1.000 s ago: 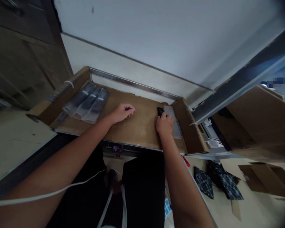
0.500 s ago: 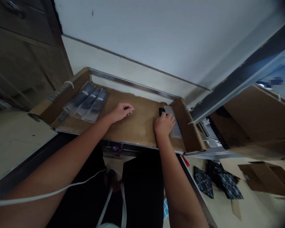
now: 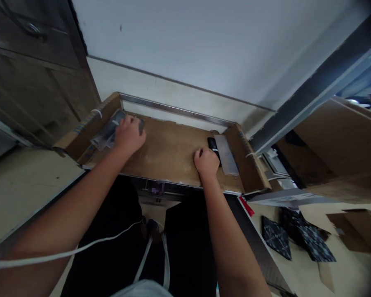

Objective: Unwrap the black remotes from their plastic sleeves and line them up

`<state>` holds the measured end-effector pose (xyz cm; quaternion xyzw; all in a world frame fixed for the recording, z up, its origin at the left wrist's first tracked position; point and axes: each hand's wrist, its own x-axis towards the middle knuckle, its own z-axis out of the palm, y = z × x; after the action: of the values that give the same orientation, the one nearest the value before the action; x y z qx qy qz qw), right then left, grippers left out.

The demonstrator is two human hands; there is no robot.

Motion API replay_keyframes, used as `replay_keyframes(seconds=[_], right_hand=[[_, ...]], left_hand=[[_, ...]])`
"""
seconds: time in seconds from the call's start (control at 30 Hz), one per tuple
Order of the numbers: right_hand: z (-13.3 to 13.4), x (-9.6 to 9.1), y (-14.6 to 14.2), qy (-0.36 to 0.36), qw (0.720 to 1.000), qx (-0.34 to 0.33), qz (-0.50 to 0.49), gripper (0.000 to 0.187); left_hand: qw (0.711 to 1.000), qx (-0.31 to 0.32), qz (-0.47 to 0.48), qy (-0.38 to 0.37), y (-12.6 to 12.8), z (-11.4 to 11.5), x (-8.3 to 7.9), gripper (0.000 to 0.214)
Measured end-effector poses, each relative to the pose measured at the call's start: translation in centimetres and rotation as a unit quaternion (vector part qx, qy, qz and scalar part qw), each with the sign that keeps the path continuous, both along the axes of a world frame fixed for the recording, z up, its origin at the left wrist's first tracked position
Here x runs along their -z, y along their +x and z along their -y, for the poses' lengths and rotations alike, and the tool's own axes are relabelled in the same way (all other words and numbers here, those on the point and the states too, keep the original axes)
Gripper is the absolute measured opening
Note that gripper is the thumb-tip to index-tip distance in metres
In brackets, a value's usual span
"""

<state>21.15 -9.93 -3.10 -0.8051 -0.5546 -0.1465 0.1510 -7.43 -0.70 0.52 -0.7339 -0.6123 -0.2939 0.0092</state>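
Open passage over the cardboard [image 3: 170, 142] between left hand [image 3: 130, 135] and right hand [image 3: 207, 162]; side walls [image 3: 246, 168] and rear rail [image 3: 179, 110] obstruct.

Clear bags [image 3: 106, 133] part. hidden by L fingers [image 3: 130, 121], blk item [image 3: 213, 144] by R fingers [image 3: 212, 155], carton [image 3: 336, 154] cut off @ R edge

Packets [image 3: 106, 132]: clear, dark inside, flat at your left, part hidden. Black strip [image 3: 212, 143]: white-banded, flat at your right beside clear sleeve [image 3: 227, 157].
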Motion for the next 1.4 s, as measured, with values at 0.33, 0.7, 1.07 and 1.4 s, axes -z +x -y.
replay_keyframes(seconds=[0.33,0.7,1.07,1.4], right_hand=[[0.1,0.1,0.0,0.003,1.0,-0.02,-0.005,0.032],[0.4,-0.5,-0.3,-0.015,0.996,-0.076,-0.046,0.034],[-3.3,0.8,-1.7,0.147,0.794,-0.138,-0.573,0.057],[-3.5,-0.2,-0.7,0.148,0.683,-0.093,-0.71,0.042]], left_hand=[[0.985,-0.03,-0.109,-0.133,-2.1,-0.3,0.5,0.049],[0.952,0.041,-0.087,-0.29,1.4,-1.1,-0.4,0.056],[0.849,0.322,0.255,-0.331,6.2,1.9,1.3,0.041],[0.742,0.422,0.365,-0.372,7.0,2.9,2.8,0.05]])
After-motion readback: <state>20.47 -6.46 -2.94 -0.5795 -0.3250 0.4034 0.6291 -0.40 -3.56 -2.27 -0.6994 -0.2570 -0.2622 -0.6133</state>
